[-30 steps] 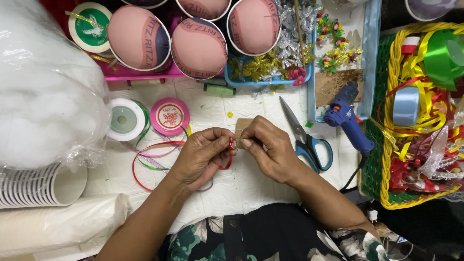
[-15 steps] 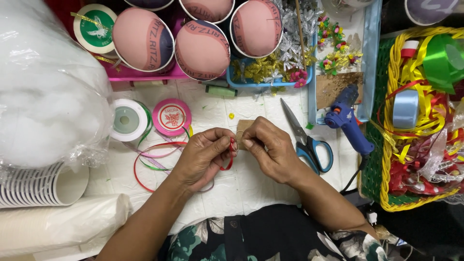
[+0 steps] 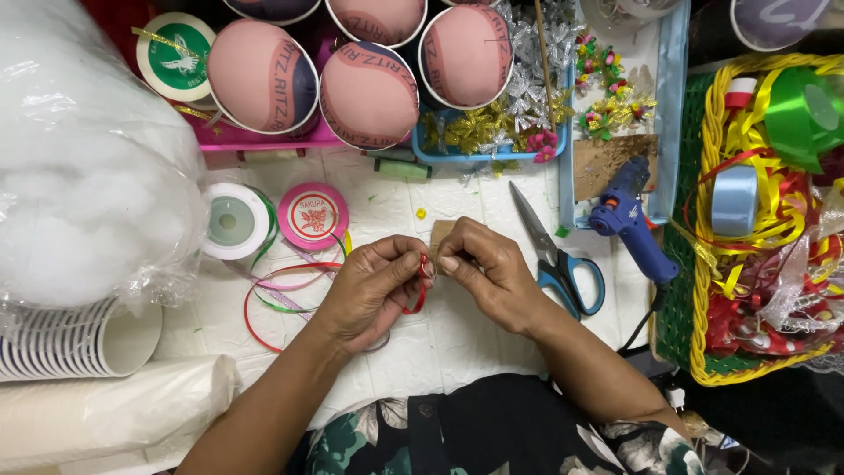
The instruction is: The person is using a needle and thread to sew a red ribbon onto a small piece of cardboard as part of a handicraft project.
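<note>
My left hand [image 3: 369,290] and my right hand [image 3: 488,268] meet over the white table, fingertips pinched together on a thin red ribbon [image 3: 420,286] folded into a small loop between them. The ribbon's tail hangs down under my left thumb. More loose red, pink and green ribbon [image 3: 281,295] curls on the table just left of my left hand. A small brown cardboard piece [image 3: 437,236] lies under my right fingers, mostly hidden.
Two ribbon spools, white [image 3: 233,222] and pink [image 3: 313,215], sit left. Scissors [image 3: 558,255] and a blue glue gun [image 3: 629,224] lie right. A yellow-green basket [image 3: 703,290] of ribbons stands far right. Pink-topped cups [image 3: 369,92], stuffing bag [image 3: 79,176], stacked paper cups [image 3: 79,347].
Both hands stay pinched on the red ribbon in nearly the same spot; the fingers have shifted only slightly as they work the loop.
</note>
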